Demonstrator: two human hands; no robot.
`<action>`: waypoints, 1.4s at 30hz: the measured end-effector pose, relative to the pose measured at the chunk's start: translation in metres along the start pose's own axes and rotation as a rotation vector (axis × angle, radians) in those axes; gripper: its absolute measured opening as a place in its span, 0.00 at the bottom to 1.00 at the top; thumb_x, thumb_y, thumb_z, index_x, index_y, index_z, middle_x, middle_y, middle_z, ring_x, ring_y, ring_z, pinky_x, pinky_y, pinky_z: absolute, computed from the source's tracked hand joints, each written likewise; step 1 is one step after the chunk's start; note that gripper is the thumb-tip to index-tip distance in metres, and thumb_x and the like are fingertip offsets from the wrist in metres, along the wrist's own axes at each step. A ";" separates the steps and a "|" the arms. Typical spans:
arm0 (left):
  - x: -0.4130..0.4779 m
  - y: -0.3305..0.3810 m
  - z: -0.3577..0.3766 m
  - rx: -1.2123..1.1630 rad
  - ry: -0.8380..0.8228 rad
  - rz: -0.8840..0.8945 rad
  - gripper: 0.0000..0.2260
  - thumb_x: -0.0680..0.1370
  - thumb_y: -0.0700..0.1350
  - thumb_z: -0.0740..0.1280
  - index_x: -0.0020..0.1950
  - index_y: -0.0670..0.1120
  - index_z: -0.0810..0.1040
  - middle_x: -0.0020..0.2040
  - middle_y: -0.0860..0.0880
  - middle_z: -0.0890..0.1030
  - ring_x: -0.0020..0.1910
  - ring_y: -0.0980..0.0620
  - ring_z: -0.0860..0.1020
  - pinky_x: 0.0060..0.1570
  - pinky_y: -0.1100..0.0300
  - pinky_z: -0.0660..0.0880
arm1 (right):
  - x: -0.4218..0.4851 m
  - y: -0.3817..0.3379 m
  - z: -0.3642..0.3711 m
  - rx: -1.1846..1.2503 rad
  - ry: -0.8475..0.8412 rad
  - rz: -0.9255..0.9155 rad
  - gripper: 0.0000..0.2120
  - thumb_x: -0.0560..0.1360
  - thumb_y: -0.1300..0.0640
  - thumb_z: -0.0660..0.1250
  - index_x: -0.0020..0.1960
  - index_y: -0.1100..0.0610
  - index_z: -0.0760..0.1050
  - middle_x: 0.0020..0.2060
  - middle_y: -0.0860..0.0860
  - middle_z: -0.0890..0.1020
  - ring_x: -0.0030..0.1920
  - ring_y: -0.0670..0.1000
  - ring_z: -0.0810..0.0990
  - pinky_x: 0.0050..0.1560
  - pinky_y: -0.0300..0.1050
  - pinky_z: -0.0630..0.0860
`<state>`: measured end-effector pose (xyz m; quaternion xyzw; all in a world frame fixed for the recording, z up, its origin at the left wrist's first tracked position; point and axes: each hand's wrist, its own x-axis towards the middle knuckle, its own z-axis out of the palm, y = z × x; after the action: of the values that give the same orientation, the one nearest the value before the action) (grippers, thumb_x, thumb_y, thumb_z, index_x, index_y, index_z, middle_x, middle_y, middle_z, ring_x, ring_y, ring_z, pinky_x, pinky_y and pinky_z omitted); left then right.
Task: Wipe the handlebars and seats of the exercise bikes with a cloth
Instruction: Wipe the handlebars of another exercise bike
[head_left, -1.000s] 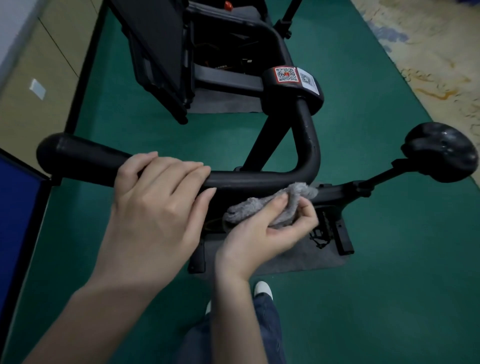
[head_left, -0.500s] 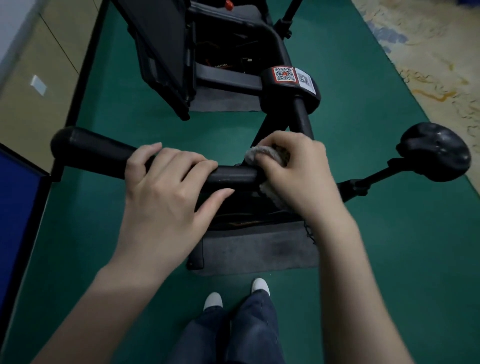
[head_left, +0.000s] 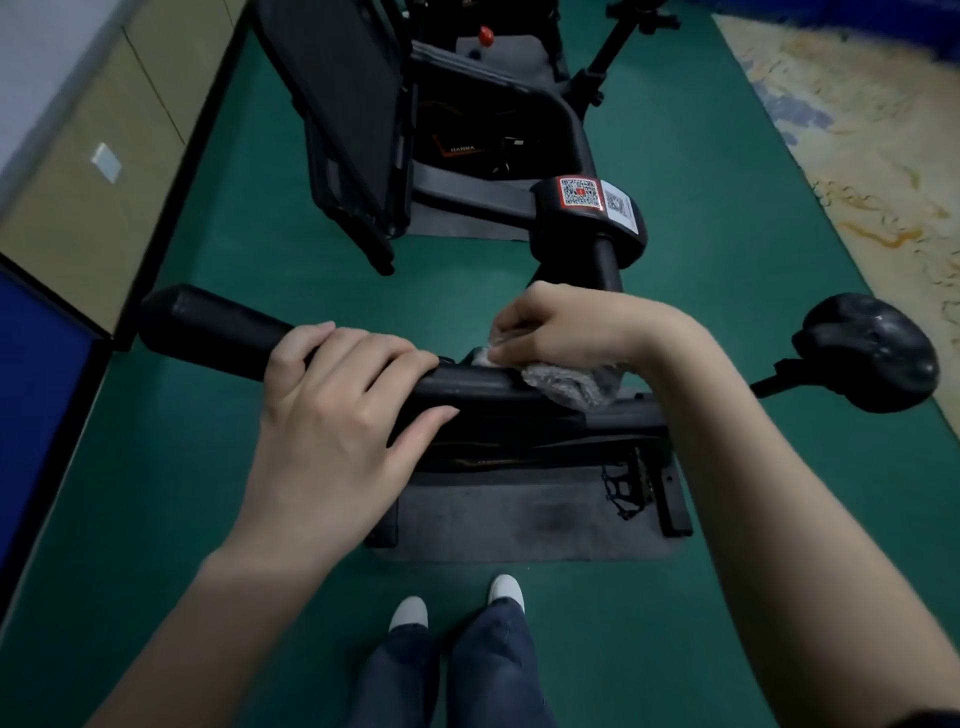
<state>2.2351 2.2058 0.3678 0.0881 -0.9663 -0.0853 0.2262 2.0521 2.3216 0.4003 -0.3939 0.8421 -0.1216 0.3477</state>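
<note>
A black exercise-bike handlebar (head_left: 213, 332) runs across the middle of the view, from its padded left end to the bend under the stem. My left hand (head_left: 337, 410) grips the bar from above, fingers curled over it. Just to its right, my right hand (head_left: 550, 332) holds a grey cloth (head_left: 571, 382) bunched against the top of the bar near the bend. The black seat (head_left: 867, 353) sticks out on its post at the right, with no hand on it.
A second black machine (head_left: 363, 130) with a folded panel stands ahead. The stem carries QR-code stickers (head_left: 582, 193). A grey mat (head_left: 519, 519) lies under the bike on green floor. A tan cabinet (head_left: 78, 171) lines the left; a patterned rug (head_left: 857, 130) lies at right. My feet (head_left: 457, 603) stand below.
My right hand came up from below the bar with the cloth, went over the top of it, and has slid the cloth slightly along the bend. My left hand kept its grip.
</note>
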 end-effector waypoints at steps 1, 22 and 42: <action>0.000 0.000 0.000 0.004 -0.003 0.001 0.13 0.75 0.54 0.68 0.53 0.47 0.80 0.49 0.52 0.80 0.51 0.51 0.78 0.62 0.54 0.60 | 0.000 0.001 -0.003 -0.037 -0.024 0.000 0.09 0.76 0.51 0.67 0.43 0.56 0.79 0.41 0.52 0.83 0.46 0.51 0.79 0.53 0.48 0.74; 0.025 0.076 0.042 -0.087 -0.048 -0.095 0.19 0.76 0.58 0.64 0.52 0.44 0.82 0.46 0.50 0.81 0.48 0.48 0.79 0.66 0.51 0.65 | -0.037 0.071 0.056 0.196 1.052 -0.399 0.04 0.76 0.65 0.66 0.45 0.61 0.79 0.41 0.47 0.79 0.46 0.52 0.76 0.50 0.51 0.74; 0.032 0.113 0.062 -0.017 -0.016 -0.199 0.20 0.76 0.60 0.64 0.53 0.44 0.82 0.47 0.50 0.81 0.48 0.48 0.78 0.54 0.54 0.69 | -0.008 0.108 0.035 0.583 1.147 -0.356 0.04 0.75 0.68 0.67 0.47 0.62 0.79 0.45 0.52 0.79 0.49 0.55 0.78 0.53 0.40 0.72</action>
<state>2.1640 2.3171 0.3493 0.1808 -0.9539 -0.1163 0.2096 2.0174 2.4009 0.3270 -0.2895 0.7485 -0.5901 -0.0884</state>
